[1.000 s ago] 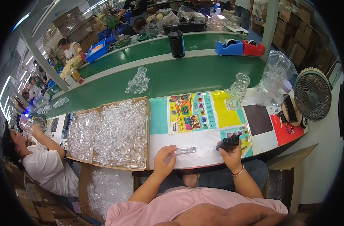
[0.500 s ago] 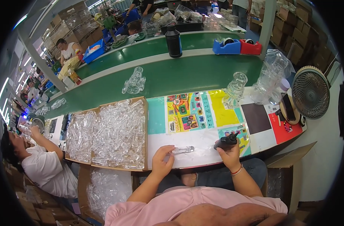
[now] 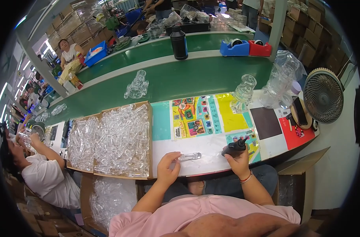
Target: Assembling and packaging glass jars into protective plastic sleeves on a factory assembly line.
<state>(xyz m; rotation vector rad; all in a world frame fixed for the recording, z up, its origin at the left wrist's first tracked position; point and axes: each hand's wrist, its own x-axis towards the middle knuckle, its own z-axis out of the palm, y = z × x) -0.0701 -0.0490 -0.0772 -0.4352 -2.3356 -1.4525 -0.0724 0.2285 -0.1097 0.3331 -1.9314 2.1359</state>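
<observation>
While a colourful sheet (image 3: 191, 118) on the table (image 3: 164, 146) bears printed lettering | glossy, elongated clear tube (image 3: 191, 156) touches fingers of left hand (image 3: 169, 168), clamping: cannot tell | right hand (image 3: 239, 161): fingers clamped round black bottle (image 3: 234, 147)

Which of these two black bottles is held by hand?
The small black bottle with pointed nozzle, in the right hand; the tall black bottle stands farther back.

Lettering (image 3: 177, 133) and a square code (image 3: 176, 117) mark the colourful poster (image 3: 191, 115).
</observation>
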